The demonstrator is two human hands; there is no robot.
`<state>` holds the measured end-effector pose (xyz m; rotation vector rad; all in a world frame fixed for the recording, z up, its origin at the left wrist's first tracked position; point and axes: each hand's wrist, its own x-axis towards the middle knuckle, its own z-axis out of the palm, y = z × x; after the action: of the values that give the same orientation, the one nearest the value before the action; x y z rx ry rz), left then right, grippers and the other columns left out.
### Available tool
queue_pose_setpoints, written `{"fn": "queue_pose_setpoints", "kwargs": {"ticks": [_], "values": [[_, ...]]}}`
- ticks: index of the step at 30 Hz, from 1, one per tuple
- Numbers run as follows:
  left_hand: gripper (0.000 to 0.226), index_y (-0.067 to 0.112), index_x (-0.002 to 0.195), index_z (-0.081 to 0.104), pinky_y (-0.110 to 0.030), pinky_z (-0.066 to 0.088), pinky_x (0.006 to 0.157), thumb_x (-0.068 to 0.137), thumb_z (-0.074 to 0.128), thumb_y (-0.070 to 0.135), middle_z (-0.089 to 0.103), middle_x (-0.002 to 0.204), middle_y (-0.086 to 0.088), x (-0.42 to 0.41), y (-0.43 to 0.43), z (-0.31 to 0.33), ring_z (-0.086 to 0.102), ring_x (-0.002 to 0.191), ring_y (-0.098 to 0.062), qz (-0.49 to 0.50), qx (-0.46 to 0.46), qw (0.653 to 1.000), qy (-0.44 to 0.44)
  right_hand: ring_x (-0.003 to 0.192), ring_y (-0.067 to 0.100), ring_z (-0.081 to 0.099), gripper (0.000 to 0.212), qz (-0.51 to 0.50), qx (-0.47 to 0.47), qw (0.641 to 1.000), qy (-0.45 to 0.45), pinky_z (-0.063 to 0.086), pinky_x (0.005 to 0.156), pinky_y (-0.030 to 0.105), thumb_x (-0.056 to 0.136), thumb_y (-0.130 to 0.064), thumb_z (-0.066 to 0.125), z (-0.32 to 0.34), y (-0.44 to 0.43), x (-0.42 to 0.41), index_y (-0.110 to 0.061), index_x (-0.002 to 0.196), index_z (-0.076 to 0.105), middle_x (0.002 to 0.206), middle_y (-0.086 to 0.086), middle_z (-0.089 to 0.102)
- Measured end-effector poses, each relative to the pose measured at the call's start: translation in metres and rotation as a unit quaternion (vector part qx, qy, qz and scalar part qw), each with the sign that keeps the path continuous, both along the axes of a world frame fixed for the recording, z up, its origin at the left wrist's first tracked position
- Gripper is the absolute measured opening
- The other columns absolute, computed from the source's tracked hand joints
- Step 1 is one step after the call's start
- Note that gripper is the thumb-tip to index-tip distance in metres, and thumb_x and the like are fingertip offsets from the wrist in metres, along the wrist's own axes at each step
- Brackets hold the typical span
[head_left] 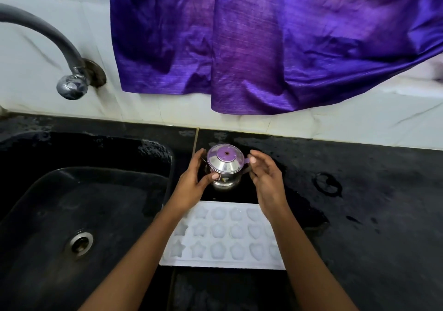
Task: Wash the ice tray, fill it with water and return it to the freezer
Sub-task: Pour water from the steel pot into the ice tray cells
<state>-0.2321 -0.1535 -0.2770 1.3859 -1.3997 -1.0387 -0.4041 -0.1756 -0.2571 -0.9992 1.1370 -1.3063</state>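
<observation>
We see one white plastic ice tray [223,236] with three rows of star and round moulds. It lies flat at the near edge of the black stone counter [371,178], just right of the one black sink [96,190], between our two forearms. Behind it stands one small steel pot [225,181] under one purple lid [225,153]. Our left hand [191,183] curls its fingers round the pot's side. Our right hand [266,178] holds loosely curved fingers at the lid's tab; whether they pinch it we cannot tell.

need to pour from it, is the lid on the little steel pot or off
On: the purple lid sits flat over the mouth of the upright steel pot.
</observation>
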Motion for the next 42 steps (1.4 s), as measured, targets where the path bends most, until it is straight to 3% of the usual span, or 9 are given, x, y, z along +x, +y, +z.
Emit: {"fn": "queue_pose_setpoints", "kwargs": {"ticks": [4,7,11,14,16,20,26,37,42], "values": [[0.094,0.019,0.15,0.009,-0.024,-0.003,0.112,0.079,0.054,0.062,0.013,0.153,0.011,0.006,0.027,0.001,0.004,0.143,-0.005,0.007,-0.06,0.983,-0.171,0.121,0.012,0.051,0.037,-0.018,-0.014,0.991,0.135,0.039,0.097,0.022,0.093,-0.021,0.056,0.011,0.015,-0.015,-0.017,0.129,0.052,0.13,0.0,0.055],[0.099,0.023,0.15,0.007,-0.027,-0.01,0.112,0.071,0.034,0.077,0.003,0.147,0.022,0.012,0.057,0.0,-0.007,0.139,0.002,0.009,-0.095,0.956,-0.276,0.132,0.012,0.039,0.049,0.023,-0.045,0.961,0.272,0.031,0.102,0.022,0.092,-0.03,0.055,0.012,0.037,-0.032,-0.02,0.138,0.042,0.142,-0.003,0.044],[0.117,0.025,0.15,-0.001,-0.03,-0.019,0.111,0.057,0.013,0.095,-0.007,0.151,0.02,0.018,0.094,-0.01,-0.019,0.138,0.002,0.018,-0.041,0.929,-0.368,0.144,0.016,0.017,0.074,0.077,-0.035,0.91,0.406,0.015,0.117,0.039,0.086,-0.048,0.059,0.001,0.067,-0.052,-0.022,0.146,0.026,0.154,0.0,0.025],[0.127,0.023,0.148,-0.013,-0.033,-0.025,0.108,0.048,0.006,0.099,-0.018,0.15,0.017,0.021,0.117,-0.017,-0.029,0.136,-0.001,0.028,0.005,0.919,-0.393,0.146,0.014,0.0,0.117,0.113,-0.011,0.839,0.532,-0.004,0.118,0.04,0.057,-0.088,0.039,-0.013,0.088,-0.061,-0.022,0.149,0.01,0.158,-0.002,0.008],[0.131,0.022,0.145,-0.02,-0.035,-0.027,0.107,0.043,0.005,0.101,-0.023,0.149,0.015,0.023,0.128,-0.019,-0.033,0.135,-0.003,0.033,0.017,0.913,-0.406,0.145,0.013,-0.011,0.143,0.129,0.001,0.797,0.59,-0.012,0.115,0.04,0.032,-0.102,0.02,-0.022,0.1,-0.068,-0.024,0.15,-0.002,0.159,-0.002,-0.005],[0.132,0.021,0.145,-0.021,-0.036,-0.027,0.106,0.045,0.013,0.1,-0.019,0.154,0.009,0.028,0.138,-0.024,-0.034,0.134,-0.006,0.027,0.024,0.907,-0.419,0.143,0.015,-0.02,0.15,0.153,0.013,0.754,0.639,-0.017,0.112,0.045,0.02,-0.103,0.017,-0.03,0.117,-0.074,-0.029,0.146,-0.017,0.157,0.001,-0.016],[0.135,0.022,0.146,-0.02,-0.037,-0.028,0.105,0.045,0.025,0.098,-0.013,0.158,0.001,0.03,0.137,-0.026,-0.035,0.133,-0.009,0.006,0.038,0.904,-0.426,0.145,0.017,-0.013,0.146,0.145,0.0,0.752,0.644,-0.014,0.112,0.049,0.023,-0.102,0.02,-0.04,0.124,-0.074,-0.032,0.145,-0.019,0.159,-0.001,-0.008],[0.14,0.02,0.15,-0.005,-0.016,-0.033,0.097,0.041,0.027,0.101,-0.004,0.156,0.01,0.035,0.138,-0.029,-0.03,0.135,-0.003,-0.028,0.003,0.936,-0.352,0.145,0.011,-0.01,0.142,0.12,-0.026,0.799,0.589,-0.02,0.111,0.042,0.032,-0.089,0.044,-0.039,0.124,-0.068,-0.025,0.15,-0.002,0.158,-0.006,0.004],[0.127,0.032,0.142,-0.011,-0.015,-0.029,0.101,0.044,0.034,0.099,-0.006,0.15,0.019,0.033,0.147,-0.026,-0.027,0.137,-0.004,-0.007,-0.011,0.949,-0.316,0.144,0.009,-0.01,0.144,0.114,-0.034,0.8,0.587,-0.021,0.11,0.04,0.03,-0.088,0.045,-0.033,0.126,-0.066,-0.023,0.15,-0.001,0.158,-0.007,0.003]]}}
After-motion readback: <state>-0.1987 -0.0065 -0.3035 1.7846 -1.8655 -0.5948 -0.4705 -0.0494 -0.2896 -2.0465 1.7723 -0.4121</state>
